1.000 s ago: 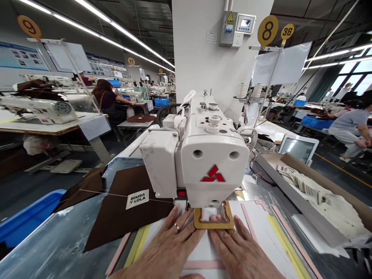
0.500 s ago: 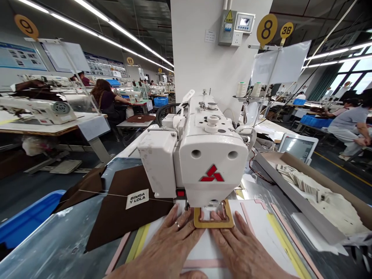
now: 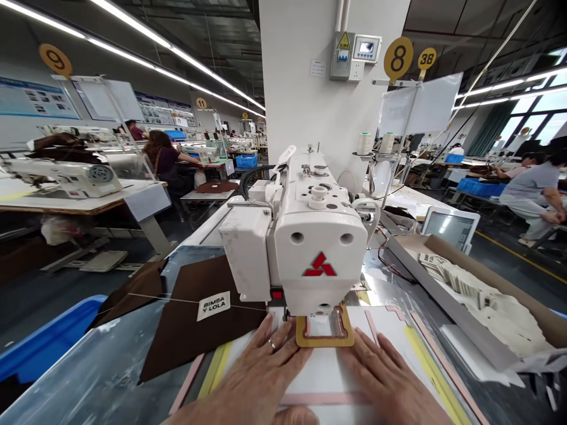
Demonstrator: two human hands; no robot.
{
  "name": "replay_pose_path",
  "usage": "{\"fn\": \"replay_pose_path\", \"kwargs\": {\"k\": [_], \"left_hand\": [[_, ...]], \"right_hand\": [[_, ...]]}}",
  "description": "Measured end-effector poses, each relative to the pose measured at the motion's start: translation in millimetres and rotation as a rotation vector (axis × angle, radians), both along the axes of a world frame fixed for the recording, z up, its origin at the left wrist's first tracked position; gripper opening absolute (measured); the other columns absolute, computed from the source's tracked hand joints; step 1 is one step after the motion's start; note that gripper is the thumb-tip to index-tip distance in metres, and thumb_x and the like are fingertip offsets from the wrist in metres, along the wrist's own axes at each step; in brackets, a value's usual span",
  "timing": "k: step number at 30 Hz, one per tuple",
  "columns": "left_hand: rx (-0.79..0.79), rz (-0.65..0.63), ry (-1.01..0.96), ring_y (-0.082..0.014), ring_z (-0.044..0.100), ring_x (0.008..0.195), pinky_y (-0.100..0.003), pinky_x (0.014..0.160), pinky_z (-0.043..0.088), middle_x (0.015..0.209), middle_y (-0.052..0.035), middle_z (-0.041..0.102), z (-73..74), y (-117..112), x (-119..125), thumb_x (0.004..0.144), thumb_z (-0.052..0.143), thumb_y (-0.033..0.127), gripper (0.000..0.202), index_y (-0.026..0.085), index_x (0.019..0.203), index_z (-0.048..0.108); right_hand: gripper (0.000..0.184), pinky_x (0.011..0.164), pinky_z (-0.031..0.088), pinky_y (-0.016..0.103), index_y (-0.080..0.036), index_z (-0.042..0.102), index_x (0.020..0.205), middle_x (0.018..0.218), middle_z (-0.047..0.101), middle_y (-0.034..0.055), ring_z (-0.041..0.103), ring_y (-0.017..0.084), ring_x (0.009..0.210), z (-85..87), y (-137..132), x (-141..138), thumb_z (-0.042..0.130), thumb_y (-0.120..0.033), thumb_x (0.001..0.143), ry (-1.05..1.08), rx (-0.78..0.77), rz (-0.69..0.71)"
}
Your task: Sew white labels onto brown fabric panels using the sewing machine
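On a factory sewing line, a seated co-worker bends over a distant table at far left. Nearer, a blue plastic bin sits beside the metal tabletop, where a dark brown panel carrying a white "BIMBA Y LOLA" label lies flat. The person's ringed left hand rests palm-down on a white sheet edged with pink and yellow strips, its fingers spread apart and reaching the left side of a tan rectangular frame. That frame sits on the sheet directly beneath the head of a white sewing machine bearing a red three-diamond logo. The right hand lies flat just beside the frame, its fingers also apart, gripping nothing. Farther right, a cardboard tray holds stacked cream pieces, below a lit screen; another co-worker sits beyond.
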State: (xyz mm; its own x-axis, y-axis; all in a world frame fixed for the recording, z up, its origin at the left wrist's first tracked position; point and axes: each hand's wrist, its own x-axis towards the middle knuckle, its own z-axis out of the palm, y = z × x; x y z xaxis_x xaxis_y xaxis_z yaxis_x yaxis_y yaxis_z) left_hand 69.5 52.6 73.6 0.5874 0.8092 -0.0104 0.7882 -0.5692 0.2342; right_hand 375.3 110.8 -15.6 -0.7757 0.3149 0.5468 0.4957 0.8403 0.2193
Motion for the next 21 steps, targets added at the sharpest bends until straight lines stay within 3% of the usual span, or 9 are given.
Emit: {"fn": "replay_pose_path", "kwargs": {"k": [4, 7, 10, 14, 18, 21], "left_hand": [[0.110, -0.016, -0.021, -0.0352, 0.030, 0.157, -0.056, 0.130, 0.022, 0.170, -0.0072, 0.027, -9.9, -7, -11, 0.103, 0.056, 0.069, 0.089, 0.034, 0.170, 0.008], [0.202, 0.003, -0.029, -0.0351, 0.032, 0.156, -0.054, 0.130, 0.024, 0.170, -0.0034, 0.028, -20.3, -14, -26, 0.100, 0.062, 0.069, 0.096, 0.038, 0.170, 0.005], [0.250, 0.031, 0.004, -0.0338, 0.033, 0.155, -0.053, 0.129, 0.027, 0.170, -0.0001, 0.029, -25.4, -17, -38, 0.102, 0.063, 0.062, 0.080, 0.039, 0.168, 0.024], [0.252, 0.083, 0.071, -0.0343, 0.039, 0.153, -0.055, 0.125, 0.036, 0.167, -0.0038, 0.036, -22.4, -15, -41, 0.104, 0.059, 0.061, 0.062, 0.031, 0.158, 0.048], [0.240, 0.131, 0.061, -0.0336, 0.042, 0.151, -0.056, 0.123, 0.038, 0.163, -0.0049, 0.043, -19.2, -15, -36, 0.104, 0.059, 0.063, 0.062, 0.030, 0.156, 0.052], [0.238, 0.159, 0.015, -0.0322, 0.043, 0.151, -0.056, 0.124, 0.038, 0.163, -0.0032, 0.043, -19.3, -17, -35, 0.103, 0.061, 0.062, 0.064, 0.035, 0.159, 0.046]], "right_hand": [[0.049, 0.090, 0.065, 0.032, -0.022, 0.069, 0.135, 0.132, 0.075, 0.0083, 0.075, 0.025, 0.114, 38.5, -8, 11, 0.061, -0.058, 0.103, -0.008, -0.189, -0.037], [0.032, 0.082, 0.066, 0.027, -0.023, 0.073, 0.119, 0.114, 0.080, 0.0067, 0.078, 0.021, 0.100, 60.2, -10, 10, 0.052, -0.045, 0.109, 0.048, -0.332, -0.096], [0.028, 0.079, 0.066, 0.027, -0.024, 0.070, 0.113, 0.105, 0.079, 0.0049, 0.077, 0.020, 0.095, 63.3, -10, 8, 0.046, -0.037, 0.111, 0.102, -0.402, -0.099], [0.020, 0.082, 0.063, 0.024, -0.025, 0.067, 0.112, 0.104, 0.077, 0.0030, 0.075, 0.016, 0.095, 60.7, -9, 10, 0.047, -0.026, 0.110, 0.134, -0.493, -0.089], [0.019, 0.085, 0.061, 0.023, -0.026, 0.065, 0.116, 0.107, 0.075, 0.0035, 0.073, 0.015, 0.099, 61.3, -9, 13, 0.048, -0.022, 0.109, 0.123, -0.545, -0.095], [0.018, 0.085, 0.061, 0.022, -0.026, 0.064, 0.118, 0.108, 0.075, 0.0031, 0.073, 0.015, 0.100, 60.2, -8, 14, 0.050, -0.021, 0.108, 0.121, -0.556, -0.091]]}}
